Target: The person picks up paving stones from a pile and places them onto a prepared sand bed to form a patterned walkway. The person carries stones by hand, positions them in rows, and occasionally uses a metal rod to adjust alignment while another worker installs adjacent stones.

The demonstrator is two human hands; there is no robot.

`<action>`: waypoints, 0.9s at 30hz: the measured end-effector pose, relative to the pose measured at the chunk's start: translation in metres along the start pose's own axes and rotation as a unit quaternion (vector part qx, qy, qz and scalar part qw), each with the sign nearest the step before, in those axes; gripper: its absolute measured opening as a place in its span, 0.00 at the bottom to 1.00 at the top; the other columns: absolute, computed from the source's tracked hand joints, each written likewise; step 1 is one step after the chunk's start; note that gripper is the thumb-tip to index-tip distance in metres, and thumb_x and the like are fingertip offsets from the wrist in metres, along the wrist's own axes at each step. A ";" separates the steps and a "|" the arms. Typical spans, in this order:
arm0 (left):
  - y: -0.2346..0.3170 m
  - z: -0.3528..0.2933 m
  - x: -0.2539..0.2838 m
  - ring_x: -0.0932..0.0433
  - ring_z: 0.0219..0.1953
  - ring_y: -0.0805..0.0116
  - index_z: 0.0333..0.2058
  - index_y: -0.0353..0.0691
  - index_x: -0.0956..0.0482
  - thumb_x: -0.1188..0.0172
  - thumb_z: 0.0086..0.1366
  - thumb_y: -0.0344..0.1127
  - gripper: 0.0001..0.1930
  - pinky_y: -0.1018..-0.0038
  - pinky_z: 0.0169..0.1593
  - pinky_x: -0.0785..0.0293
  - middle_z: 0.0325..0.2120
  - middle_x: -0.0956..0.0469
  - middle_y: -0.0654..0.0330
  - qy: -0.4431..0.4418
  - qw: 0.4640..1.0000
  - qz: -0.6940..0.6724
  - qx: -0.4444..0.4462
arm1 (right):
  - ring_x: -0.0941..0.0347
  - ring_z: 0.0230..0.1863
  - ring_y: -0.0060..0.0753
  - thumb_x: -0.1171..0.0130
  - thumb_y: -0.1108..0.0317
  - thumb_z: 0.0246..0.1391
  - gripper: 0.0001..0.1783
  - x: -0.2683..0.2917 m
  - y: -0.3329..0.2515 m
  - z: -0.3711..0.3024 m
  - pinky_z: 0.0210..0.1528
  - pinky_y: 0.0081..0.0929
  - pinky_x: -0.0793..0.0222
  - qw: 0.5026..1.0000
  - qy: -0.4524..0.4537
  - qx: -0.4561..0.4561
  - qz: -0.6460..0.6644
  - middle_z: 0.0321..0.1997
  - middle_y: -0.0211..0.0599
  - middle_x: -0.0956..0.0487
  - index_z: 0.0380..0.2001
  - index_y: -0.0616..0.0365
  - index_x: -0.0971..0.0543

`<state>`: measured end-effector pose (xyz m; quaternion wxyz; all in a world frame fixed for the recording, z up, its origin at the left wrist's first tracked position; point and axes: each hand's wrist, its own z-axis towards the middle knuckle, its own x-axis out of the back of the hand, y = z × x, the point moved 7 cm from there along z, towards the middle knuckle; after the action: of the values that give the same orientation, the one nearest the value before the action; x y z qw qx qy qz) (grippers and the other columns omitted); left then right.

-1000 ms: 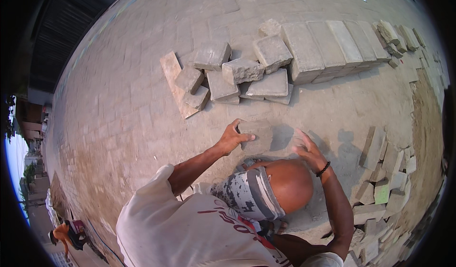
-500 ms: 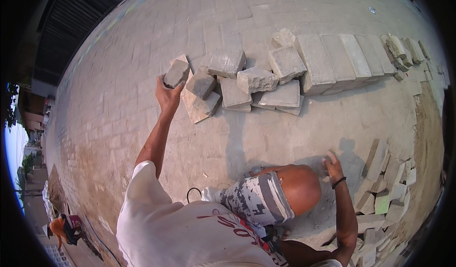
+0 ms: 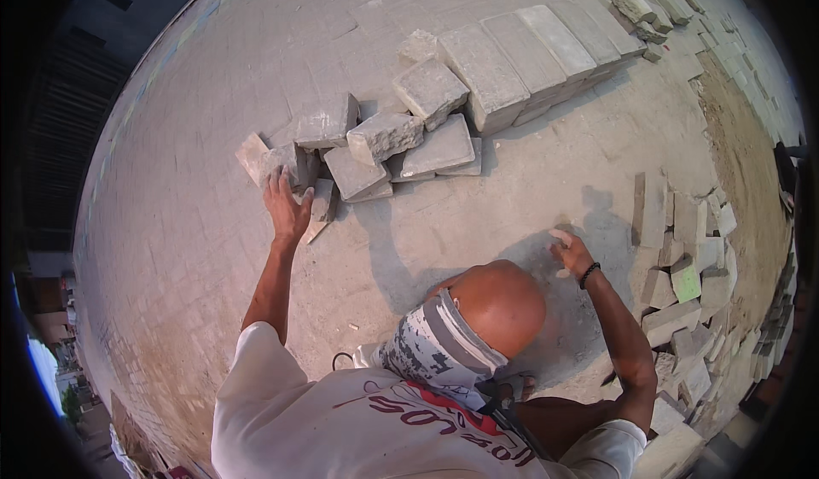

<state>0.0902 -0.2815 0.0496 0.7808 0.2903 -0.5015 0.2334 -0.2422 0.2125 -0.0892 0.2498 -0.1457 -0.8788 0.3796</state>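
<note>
My left hand [image 3: 288,212] is closed round the near side of a grey concrete paving block [image 3: 278,160] at the left end of a loose heap. Under that end of the heap, a thin tan board [image 3: 249,156] sticks out. A smaller block [image 3: 323,199] rests beside my thumb. To the right lie a squarish block [image 3: 327,121], a rough broken block [image 3: 384,138] and a flat block [image 3: 439,148]. My right hand [image 3: 573,255] hangs above the ground near my bent knee [image 3: 503,304], fingers loosely curled and apart, with nothing visible in it.
A neat row of stacked slabs [image 3: 520,57] adjoins the heap and runs to the far right. Broken pieces [image 3: 636,5] lie past its end. On the right, a jumble of loose blocks [image 3: 682,257] borders a strip of bare soil [image 3: 738,146]. Block paving spreads all around.
My left hand has brought its paving block down and right, against the end of the heap. My view has shifted, so the heap appears further left. My right hand stays near the knee.
</note>
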 end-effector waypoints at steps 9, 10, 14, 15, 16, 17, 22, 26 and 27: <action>0.102 -0.104 -0.024 0.31 0.50 0.53 0.54 0.33 0.35 0.47 0.61 0.37 0.24 0.52 0.63 0.57 0.47 0.28 0.50 -0.057 0.984 -0.122 -0.120 | 0.33 0.53 0.53 0.43 0.63 0.49 0.30 0.074 -0.011 -0.035 0.55 0.41 0.36 0.944 0.158 -0.006 -0.289 0.50 0.57 0.29 0.55 0.61 0.35; 0.123 -0.121 -0.033 0.29 0.47 0.58 0.54 0.34 0.35 0.48 0.61 0.35 0.22 0.52 0.64 0.62 0.42 0.26 0.55 -0.127 0.969 -0.167 -0.130 | 0.33 0.54 0.53 0.43 0.64 0.48 0.30 0.092 -0.004 -0.041 0.55 0.41 0.36 0.932 0.193 -0.019 -0.305 0.51 0.58 0.29 0.55 0.62 0.35; 0.104 -0.191 -0.112 0.28 0.46 0.59 0.52 0.33 0.34 0.51 0.64 0.36 0.20 0.54 0.64 0.58 0.42 0.26 0.53 -0.377 0.784 -0.472 0.142 | 0.33 0.50 0.57 0.44 0.64 0.45 0.32 0.164 0.041 -0.060 0.55 0.42 0.36 0.892 0.294 -0.117 -0.322 0.49 0.57 0.30 0.56 0.60 0.36; 0.103 -0.203 -0.118 0.27 0.45 0.60 0.51 0.33 0.34 0.52 0.64 0.37 0.20 0.55 0.62 0.54 0.42 0.25 0.53 -0.398 0.716 -0.533 0.213 | 0.33 0.51 0.57 0.44 0.64 0.45 0.33 0.179 0.052 -0.064 0.55 0.42 0.37 0.882 0.309 -0.142 -0.325 0.49 0.57 0.30 0.56 0.59 0.37; 0.101 -0.215 -0.122 0.27 0.45 0.61 0.51 0.33 0.33 0.52 0.65 0.38 0.19 0.56 0.60 0.50 0.42 0.25 0.53 -0.404 0.643 -0.583 0.289 | 0.33 0.51 0.57 0.44 0.64 0.45 0.33 0.192 0.059 -0.067 0.55 0.42 0.37 0.872 0.323 -0.165 -0.328 0.49 0.57 0.30 0.57 0.59 0.37; 0.103 -0.216 -0.119 0.26 0.44 0.61 0.50 0.32 0.33 0.53 0.65 0.38 0.19 0.58 0.57 0.45 0.41 0.24 0.53 -0.431 0.661 -0.564 0.243 | 0.33 0.52 0.57 0.44 0.64 0.45 0.34 0.203 0.066 -0.070 0.55 0.43 0.37 0.861 0.336 -0.187 -0.332 0.50 0.57 0.30 0.57 0.58 0.38; 0.123 -0.206 -0.097 0.21 0.37 0.61 0.48 0.32 0.31 0.54 0.65 0.40 0.18 0.67 0.41 0.25 0.35 0.21 0.52 -0.498 0.753 -0.427 0.059 | 0.37 0.56 0.57 0.38 0.58 0.42 0.42 0.246 0.066 -0.064 0.58 0.43 0.39 0.864 0.385 -0.183 -0.268 0.51 0.58 0.31 0.61 0.56 0.42; 0.141 -0.182 -0.081 0.20 0.34 0.59 0.47 0.33 0.30 0.49 0.63 0.38 0.18 0.71 0.37 0.24 0.33 0.20 0.51 -0.440 0.854 -0.276 0.037 | 0.41 0.60 0.58 0.35 0.55 0.41 0.49 0.266 0.051 -0.035 0.61 0.45 0.44 0.868 0.371 -0.171 -0.282 0.58 0.58 0.36 0.65 0.47 0.50; 0.124 -0.188 -0.091 0.20 0.35 0.59 0.47 0.34 0.30 0.49 0.62 0.38 0.18 0.70 0.37 0.25 0.33 0.21 0.50 -0.434 0.872 -0.226 0.022 | 0.42 0.61 0.57 0.35 0.53 0.41 0.51 0.269 0.047 -0.025 0.62 0.45 0.45 0.871 0.358 -0.168 -0.290 0.58 0.57 0.37 0.65 0.45 0.51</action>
<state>0.0952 -0.0692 -0.0687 0.5099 0.4849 -0.7050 -0.0883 -0.4494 0.3787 -0.0205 0.6182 -0.0496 -0.7823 0.0586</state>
